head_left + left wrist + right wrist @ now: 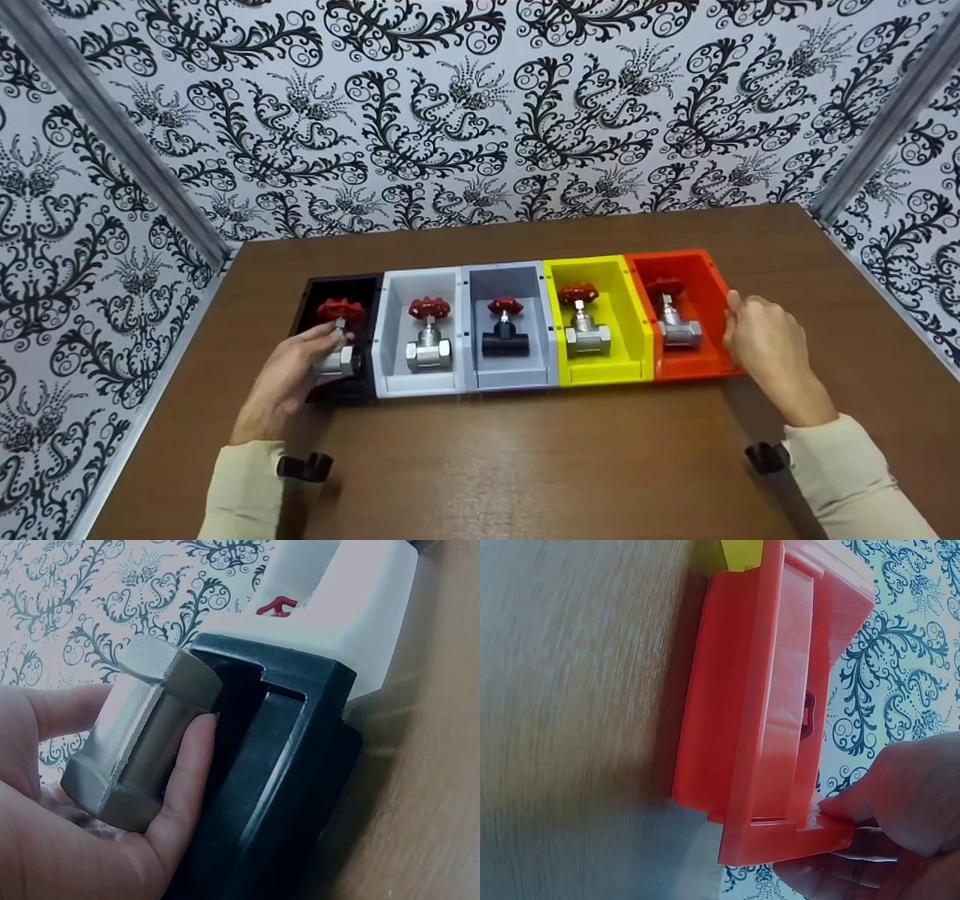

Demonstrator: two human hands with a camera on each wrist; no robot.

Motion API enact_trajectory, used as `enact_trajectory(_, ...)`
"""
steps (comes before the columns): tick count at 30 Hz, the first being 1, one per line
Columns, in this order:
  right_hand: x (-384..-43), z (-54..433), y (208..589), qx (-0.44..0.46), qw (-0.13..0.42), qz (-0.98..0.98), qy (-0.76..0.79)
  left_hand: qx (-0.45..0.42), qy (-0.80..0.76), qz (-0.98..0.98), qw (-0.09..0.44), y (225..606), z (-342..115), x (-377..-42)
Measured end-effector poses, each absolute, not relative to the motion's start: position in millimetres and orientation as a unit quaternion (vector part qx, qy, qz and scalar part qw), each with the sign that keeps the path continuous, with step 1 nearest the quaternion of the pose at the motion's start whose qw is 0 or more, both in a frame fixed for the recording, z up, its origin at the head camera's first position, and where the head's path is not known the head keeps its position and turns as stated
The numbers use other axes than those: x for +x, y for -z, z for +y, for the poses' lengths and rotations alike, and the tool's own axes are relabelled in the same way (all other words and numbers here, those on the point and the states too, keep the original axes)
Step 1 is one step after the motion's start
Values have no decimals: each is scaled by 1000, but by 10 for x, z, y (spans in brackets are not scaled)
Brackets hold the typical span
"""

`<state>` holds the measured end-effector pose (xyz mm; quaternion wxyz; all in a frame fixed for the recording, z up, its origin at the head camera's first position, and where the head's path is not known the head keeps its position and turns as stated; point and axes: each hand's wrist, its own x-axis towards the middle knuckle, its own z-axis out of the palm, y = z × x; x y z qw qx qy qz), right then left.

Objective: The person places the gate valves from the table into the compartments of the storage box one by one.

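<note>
Over the black bin [305,300] at the row's left end, my left hand [289,371] grips a silver gate valve [142,735] with a red handwheel [341,310]. Its thumb and fingers lie around the hexagonal-ended body, close by the bin's front lip in the left wrist view. At the opposite end, my right hand [769,349] pinches the outer side wall of the red bin [780,712]. Inside that bin sits another silver valve [679,331] with a red wheel, away from the fingers.
Between the end bins stand a white bin [420,386], a grey bin [510,379] and a yellow bin [607,373]. White and yellow hold silver valves; grey holds a black-bodied valve [505,343]. The brown table [525,465] meets patterned wall panels [480,112] behind.
</note>
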<state>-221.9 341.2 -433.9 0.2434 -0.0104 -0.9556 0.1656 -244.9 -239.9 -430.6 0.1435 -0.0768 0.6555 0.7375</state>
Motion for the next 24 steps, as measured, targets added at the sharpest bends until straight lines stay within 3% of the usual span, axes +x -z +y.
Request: enact_trajectory(24,-2220,3413,4329,-19,217,-962,-164,-79,-724,671,139,4317,-2363,-2591)
